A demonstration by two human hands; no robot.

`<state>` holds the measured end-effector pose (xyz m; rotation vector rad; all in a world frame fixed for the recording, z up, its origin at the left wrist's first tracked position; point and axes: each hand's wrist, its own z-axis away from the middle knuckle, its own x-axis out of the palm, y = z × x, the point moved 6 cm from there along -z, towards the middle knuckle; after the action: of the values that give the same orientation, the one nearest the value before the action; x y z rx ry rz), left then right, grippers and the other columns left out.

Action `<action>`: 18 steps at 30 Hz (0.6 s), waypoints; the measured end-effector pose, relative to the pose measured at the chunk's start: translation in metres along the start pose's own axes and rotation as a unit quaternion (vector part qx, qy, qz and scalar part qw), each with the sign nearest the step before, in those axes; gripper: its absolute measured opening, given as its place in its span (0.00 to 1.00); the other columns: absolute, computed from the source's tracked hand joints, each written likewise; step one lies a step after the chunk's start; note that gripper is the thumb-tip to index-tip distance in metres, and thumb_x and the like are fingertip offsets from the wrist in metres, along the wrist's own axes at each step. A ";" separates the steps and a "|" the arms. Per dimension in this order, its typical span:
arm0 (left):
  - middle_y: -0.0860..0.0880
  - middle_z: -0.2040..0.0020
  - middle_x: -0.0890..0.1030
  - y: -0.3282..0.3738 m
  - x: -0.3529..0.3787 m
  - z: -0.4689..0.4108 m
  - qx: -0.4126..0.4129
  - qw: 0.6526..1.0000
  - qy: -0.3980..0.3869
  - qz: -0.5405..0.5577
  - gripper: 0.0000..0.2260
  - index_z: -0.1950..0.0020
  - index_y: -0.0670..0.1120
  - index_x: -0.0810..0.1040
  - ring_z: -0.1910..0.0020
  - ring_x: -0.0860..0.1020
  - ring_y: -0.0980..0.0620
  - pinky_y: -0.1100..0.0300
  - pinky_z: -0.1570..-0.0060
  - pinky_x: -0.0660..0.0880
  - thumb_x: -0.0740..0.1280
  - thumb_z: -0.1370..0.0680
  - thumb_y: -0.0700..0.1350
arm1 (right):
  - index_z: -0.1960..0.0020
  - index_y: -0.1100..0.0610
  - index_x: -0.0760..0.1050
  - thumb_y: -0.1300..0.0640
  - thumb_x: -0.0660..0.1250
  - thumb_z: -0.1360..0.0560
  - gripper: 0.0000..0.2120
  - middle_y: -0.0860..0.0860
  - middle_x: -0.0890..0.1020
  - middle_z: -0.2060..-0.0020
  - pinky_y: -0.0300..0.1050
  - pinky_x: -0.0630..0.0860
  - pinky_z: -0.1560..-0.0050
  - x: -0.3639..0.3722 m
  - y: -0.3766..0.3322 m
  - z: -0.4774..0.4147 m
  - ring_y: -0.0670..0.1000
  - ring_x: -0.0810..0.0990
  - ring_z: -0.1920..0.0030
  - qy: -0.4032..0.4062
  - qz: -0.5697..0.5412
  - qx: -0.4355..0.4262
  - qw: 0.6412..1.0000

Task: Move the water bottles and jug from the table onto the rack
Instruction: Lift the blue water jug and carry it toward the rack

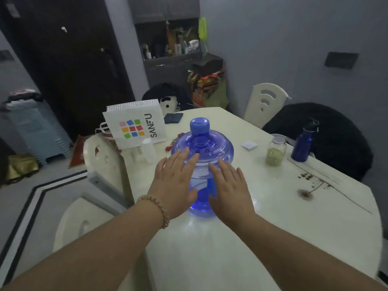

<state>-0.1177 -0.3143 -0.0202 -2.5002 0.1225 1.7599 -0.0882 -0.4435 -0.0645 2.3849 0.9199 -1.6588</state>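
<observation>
Two hands: left hand [175,183] and right hand [228,190] flat, fingers spread, gripping nothing.
Jug [202,148]: upright on table [273,217], between and just beyond fingertips.
Risk: smooth wall could slip through unclamped palms.
Blue bottle [302,143]: well right of right fingers.

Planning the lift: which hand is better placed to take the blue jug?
Neither alone: left hand and right hand flank the blue jug evenly, open; probably a two-handed lift.

White paper bag [135,124] stands beside glass jar [276,151].
</observation>
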 end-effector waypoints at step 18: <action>0.42 0.25 0.58 -0.064 0.011 -0.139 0.260 0.930 0.035 0.256 0.31 0.25 0.49 0.55 0.32 0.64 0.41 0.50 0.33 0.62 0.67 0.24 0.49 | 0.24 0.54 0.55 0.65 0.75 0.35 0.45 0.58 0.59 0.26 0.58 0.49 0.28 0.060 -0.049 -0.071 0.62 0.54 0.26 0.060 0.167 0.181 0.967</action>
<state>0.0229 -0.2667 0.0178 -2.2405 1.1734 1.4953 -0.0416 -0.3500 -0.0760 2.7028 0.2109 -1.6763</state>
